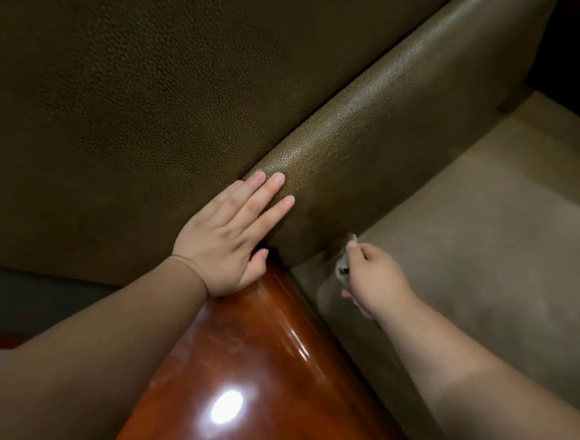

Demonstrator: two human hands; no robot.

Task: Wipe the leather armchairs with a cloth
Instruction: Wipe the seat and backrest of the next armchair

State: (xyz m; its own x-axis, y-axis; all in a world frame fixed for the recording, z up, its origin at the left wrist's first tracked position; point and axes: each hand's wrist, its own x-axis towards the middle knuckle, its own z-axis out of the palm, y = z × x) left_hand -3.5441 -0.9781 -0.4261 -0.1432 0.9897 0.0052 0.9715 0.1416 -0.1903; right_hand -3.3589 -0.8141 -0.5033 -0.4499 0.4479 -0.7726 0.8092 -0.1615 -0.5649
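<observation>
1. Small pale cloth (344, 263), bunched and mostly hidden, pinched in the curled fingers (357, 250) of the right hand (375, 280), low on the inner face of the leather armrest (349, 134) where it meets the seat cushion (493, 241).
2. Armrest's long axis running diagonally from near the hands up toward the top right; unwiped length, judging by the cloth's place at the near end, lying up and away from the cloth along that line.
3. Right hand the nearer to the inner face and seat crease; left hand (232, 236) flat, fingers straight and released, palm pressed on the near end of the armrest's top and the glossy wooden arm cap (254, 361), gripping nothing.
4. Broad pebbled leather panel (119, 87) filling the upper left, apparently the side of a neighbouring armchair, touching or just beside the armrest; impossible to say which.
5. Hard to make out: cloth's full extent and fold, hidden behind the right hand; dark far corner at top right; chair back cut off by the frame edge.
</observation>
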